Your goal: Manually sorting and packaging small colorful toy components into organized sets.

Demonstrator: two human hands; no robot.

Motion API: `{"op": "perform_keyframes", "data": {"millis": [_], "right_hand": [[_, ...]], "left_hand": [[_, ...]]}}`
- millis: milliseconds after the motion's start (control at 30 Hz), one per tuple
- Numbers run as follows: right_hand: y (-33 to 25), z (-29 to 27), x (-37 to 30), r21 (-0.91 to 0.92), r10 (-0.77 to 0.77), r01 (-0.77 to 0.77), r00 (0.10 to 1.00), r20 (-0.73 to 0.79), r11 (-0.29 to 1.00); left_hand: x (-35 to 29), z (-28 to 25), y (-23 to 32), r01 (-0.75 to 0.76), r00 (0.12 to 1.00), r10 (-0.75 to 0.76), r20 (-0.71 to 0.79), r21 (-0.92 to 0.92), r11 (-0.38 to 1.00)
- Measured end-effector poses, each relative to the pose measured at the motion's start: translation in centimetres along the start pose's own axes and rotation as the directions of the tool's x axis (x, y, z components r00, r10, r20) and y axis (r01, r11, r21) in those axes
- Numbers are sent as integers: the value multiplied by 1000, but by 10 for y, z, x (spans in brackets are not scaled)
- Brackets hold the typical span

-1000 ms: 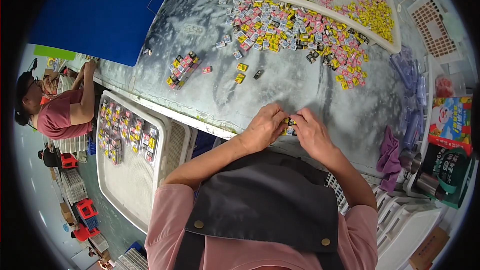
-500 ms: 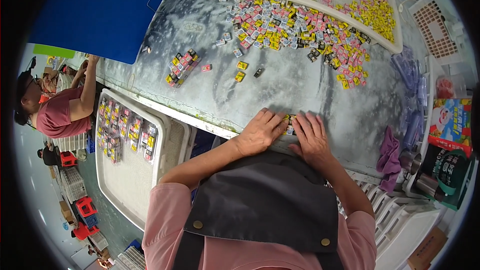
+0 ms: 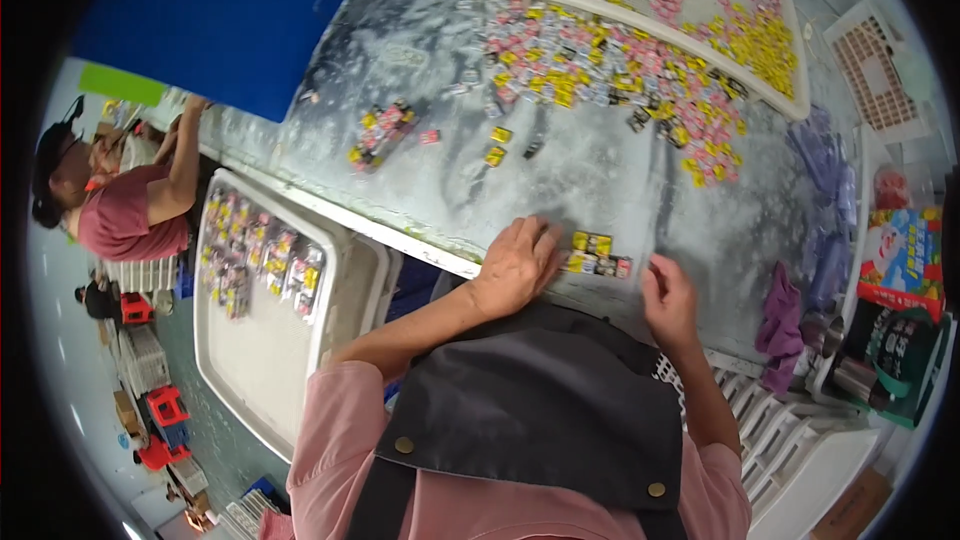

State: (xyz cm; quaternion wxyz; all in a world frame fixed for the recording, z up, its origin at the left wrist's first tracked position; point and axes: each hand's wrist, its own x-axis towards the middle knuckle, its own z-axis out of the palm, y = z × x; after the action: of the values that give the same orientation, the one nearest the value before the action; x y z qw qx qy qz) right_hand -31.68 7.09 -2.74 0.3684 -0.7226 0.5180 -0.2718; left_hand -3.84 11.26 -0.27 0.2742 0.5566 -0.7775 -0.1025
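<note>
Left hand (image 3: 520,258) flat-ish, fingers loosely bent, at the left end of a small box group (image 3: 600,256) near the table's front edge; contact unclear through blur. Right hand (image 3: 670,302) curled, just right of the group; can't tell if it holds anything. Half a second ago both hands flanked the group closely; now the right is off it and more yellow, black and pink boxes show. Left hand may hide that end. Farther out: two yellow boxes (image 3: 496,145), a black box (image 3: 533,147), a stacked bundle (image 3: 382,132). Ahead, a mixed heap (image 3: 600,60) lies between group and white tray (image 3: 640,17). Purple cloth (image 3: 780,325) right, co-worker (image 3: 130,210) far left.
</note>
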Motion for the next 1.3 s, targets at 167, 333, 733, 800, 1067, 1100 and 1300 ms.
{"op": "perform_keyframes", "data": {"millis": [167, 333, 733, 800, 1067, 1100, 1300], "right_hand": [[-4, 9, -3, 224, 223, -249, 966, 134, 942], [-11, 16, 18, 334, 306, -383, 915, 262, 861], [-170, 144, 207, 334, -137, -54, 842, 522, 941], [-194, 179, 230, 323, -120, -52, 863, 490, 945], [-202, 251, 285, 22, -128, 131, 888, 442, 991], [-206, 249, 280, 0, -163, 179, 899, 407, 984], [-202, 255, 276, 25, -167, 168, 931, 325, 985]], "left_hand": [[-17, 6, -2, 383, 924, -366, 112, -273, 882], [-16, 3, -10, 568, 807, -570, 155, -468, 677], [-47, -135, -131, 542, 523, -847, -94, -731, 416], [-49, -153, -152, 557, 455, -879, -142, -725, 405], [-63, -144, -205, 648, 377, -917, -133, -670, 363], [-65, -143, -204, 649, 371, -920, -129, -672, 356], [-67, -140, -201, 625, 369, -926, -82, -715, 312]]}}
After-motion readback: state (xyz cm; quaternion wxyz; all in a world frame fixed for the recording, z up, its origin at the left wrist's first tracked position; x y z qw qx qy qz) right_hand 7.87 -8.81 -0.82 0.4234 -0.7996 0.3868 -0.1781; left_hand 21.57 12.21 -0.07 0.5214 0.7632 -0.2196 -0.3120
